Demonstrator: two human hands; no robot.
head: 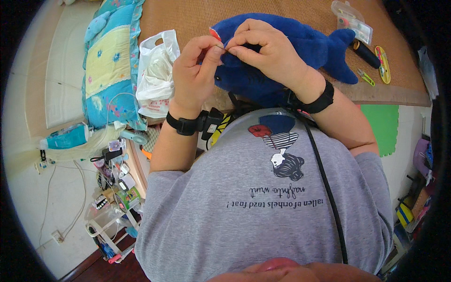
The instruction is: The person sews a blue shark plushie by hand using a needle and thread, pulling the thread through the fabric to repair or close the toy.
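A dark blue plush shark (306, 46) lies on the woven mat before me, its tail to the right. Above its head end, my left hand (197, 67) pinches a thin needle-like thing (224, 49) between thumb and forefinger. The fingertips of my right hand (264, 49) meet it from the other side, also pinched. Whether it is a needle, thread or both is too small to tell. A red-and-white edge of the plush shows behind the hands. Part of its head is hidden under my fingers.
Right of the tail lie a black thread spool (366, 54), green thread snips (366, 77), a yellow case (383, 65) and a clear plastic box (356, 26). A white plastic bag (156, 67) and a blue-and-yellow pillow (109, 63) are at left. A black cable (324, 183) crosses my shirt.
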